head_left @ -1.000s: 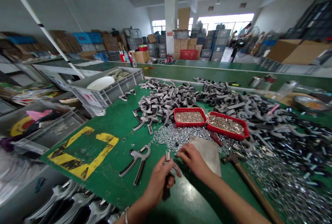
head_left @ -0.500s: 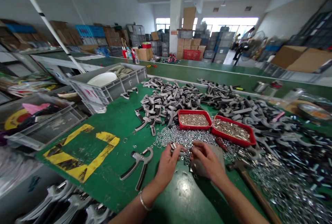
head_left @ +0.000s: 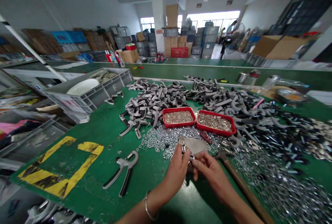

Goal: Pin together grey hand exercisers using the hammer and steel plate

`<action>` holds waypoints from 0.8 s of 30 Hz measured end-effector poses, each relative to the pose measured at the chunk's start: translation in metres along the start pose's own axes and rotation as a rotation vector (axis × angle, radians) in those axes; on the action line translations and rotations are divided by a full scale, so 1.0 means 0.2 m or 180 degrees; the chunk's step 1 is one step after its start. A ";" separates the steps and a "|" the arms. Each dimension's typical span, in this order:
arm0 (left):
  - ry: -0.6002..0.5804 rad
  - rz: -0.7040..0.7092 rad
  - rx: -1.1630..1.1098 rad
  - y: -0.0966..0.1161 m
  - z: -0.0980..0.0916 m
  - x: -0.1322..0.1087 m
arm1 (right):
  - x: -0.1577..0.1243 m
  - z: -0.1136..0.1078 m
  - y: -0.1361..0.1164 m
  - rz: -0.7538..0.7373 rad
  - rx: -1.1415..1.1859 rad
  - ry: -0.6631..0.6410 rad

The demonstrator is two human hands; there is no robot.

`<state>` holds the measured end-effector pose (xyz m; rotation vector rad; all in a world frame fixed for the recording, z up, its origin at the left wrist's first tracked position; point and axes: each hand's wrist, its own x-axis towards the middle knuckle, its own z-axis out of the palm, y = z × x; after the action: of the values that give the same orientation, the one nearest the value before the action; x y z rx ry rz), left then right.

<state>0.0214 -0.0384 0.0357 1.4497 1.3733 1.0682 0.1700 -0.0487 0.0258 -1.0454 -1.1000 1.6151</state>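
Note:
My left hand (head_left: 178, 163) is closed round a small shiny metal part (head_left: 183, 146), which looks coiled at its top. A short dark piece with a silver end (head_left: 192, 157) sticks out between the two hands. My right hand (head_left: 209, 168) pinches at that silver end, its fingertips nearly touching the left hand. Just beyond the hands lies a flat grey metal block (head_left: 193, 144), its near side hidden by them. Loose small nuts and rings (head_left: 158, 139) are spread behind and beside it. On the left lies a hand gripper (head_left: 123, 172) with grey and black handles.
Two red trays (head_left: 178, 125) (head_left: 216, 133) hold small metal pins. Behind them is a heap of grey and black handles (head_left: 153, 99). A hammer (head_left: 241, 182) lies to the right, beside many metal rings (head_left: 280, 182). A grey crate (head_left: 103, 92) stands at the left.
My hands have come together, the right one leaving the metal block and meeting the left at the small part. The whole view has shifted, so the table's things appear further left.

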 end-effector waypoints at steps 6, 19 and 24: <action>-0.0292 -0.0037 -0.0173 0.13 0.00 -0.04 | -0.12 -0.04 0.00 -0.2283 -0.2853 0.0531; -0.0167 -0.0028 -0.0308 -0.02 0.11 0.12 | -0.14 -1.21 -0.22 0.0303 -0.5323 0.2109; -0.0457 -0.0113 -0.0398 0.01 0.21 0.10 | -0.06 -1.44 -0.26 0.0913 -0.5407 0.2427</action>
<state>0.0634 -0.0200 0.0256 1.3780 1.2053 0.9898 0.4572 0.0096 0.0057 -2.6120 -1.6714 -0.0731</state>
